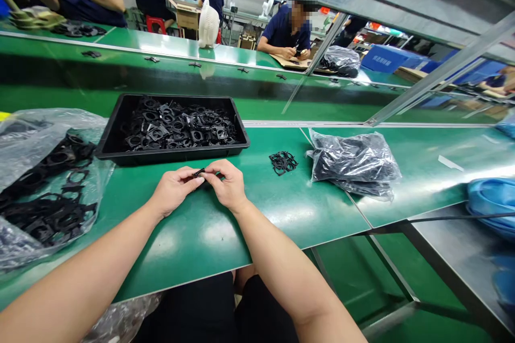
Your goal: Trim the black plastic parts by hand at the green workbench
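Observation:
My left hand (176,187) and my right hand (226,185) meet over the green bench, both closed on one small black plastic part (199,172). Fingers cover most of that part, so its full shape is hidden. Just beyond my hands stands a black tray (173,158) heaped with black plastic parts (177,126), many with round openings. To the right of my right hand lies a small flat cluster of black ring-shaped parts (283,162). An open clear plastic bag (100,171) at the left holds many more black parts (52,203).
A filled clear bag (354,161) lies on the bench (281,214) at the right. Behind the tray runs a green conveyor (132,77) with spaced black parts. Metal posts (442,75) slant up at the right. Blue bundled material (493,203) sits far right. Co-workers sit across the line.

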`<state>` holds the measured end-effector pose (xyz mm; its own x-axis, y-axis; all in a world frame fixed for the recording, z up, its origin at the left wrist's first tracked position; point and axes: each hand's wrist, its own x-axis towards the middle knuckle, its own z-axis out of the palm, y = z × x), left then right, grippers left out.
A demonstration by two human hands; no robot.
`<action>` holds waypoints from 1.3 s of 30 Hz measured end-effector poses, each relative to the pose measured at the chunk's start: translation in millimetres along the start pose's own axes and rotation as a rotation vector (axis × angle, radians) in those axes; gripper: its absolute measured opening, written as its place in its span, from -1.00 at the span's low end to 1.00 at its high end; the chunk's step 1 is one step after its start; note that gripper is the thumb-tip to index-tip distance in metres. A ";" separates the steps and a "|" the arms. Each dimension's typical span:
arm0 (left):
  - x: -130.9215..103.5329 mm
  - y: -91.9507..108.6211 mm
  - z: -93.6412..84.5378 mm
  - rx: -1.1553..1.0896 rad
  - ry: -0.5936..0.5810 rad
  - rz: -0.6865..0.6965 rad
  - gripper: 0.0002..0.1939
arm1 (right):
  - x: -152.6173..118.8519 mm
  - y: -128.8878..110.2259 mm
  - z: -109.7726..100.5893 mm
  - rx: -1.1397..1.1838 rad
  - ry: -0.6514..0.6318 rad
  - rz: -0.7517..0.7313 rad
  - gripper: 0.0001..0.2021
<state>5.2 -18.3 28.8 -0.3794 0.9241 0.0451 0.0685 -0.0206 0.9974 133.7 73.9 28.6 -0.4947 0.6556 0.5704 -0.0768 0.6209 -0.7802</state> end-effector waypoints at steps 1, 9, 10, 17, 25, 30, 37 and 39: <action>-0.2 -0.1 -0.1 0.005 -0.003 0.003 -0.71 | 0.1 0.4 -0.2 0.000 -0.003 -0.007 -0.93; 0.1 -4.5 -2.4 0.078 -0.005 0.069 -0.73 | 1.6 3.7 -2.6 0.052 -0.071 -0.022 -0.95; 0.2 -5.1 -3.0 0.100 -0.006 0.079 -0.73 | 1.7 3.4 -2.7 0.059 -0.075 -0.012 -0.95; 0.2 -5.5 -5.2 0.291 -0.051 0.158 -0.73 | 0.2 4.4 1.5 0.250 -0.063 0.278 -0.82; 3.7 -10.2 0.6 -0.008 0.126 -0.064 -0.56 | 0.8 13.5 5.3 0.326 -0.046 0.550 -0.84; 3.5 -7.3 -0.6 0.013 0.180 -0.099 -0.57 | 0.0 9.6 1.0 0.035 -0.014 0.090 -0.93; 2.9 -7.1 -1.1 0.021 0.175 -0.092 -0.56 | -0.6 5.7 0.0 -0.136 -0.067 -0.121 -0.91; 2.6 -7.3 -1.2 0.019 0.175 -0.091 -0.54 | -0.4 4.9 -0.1 -0.150 -0.056 -0.122 -0.92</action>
<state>2.7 -16.2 21.8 -0.5392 0.8414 -0.0348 0.0434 0.0690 0.9967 133.5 76.8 24.5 -0.5376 0.5494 0.6396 -0.0108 0.7540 -0.6567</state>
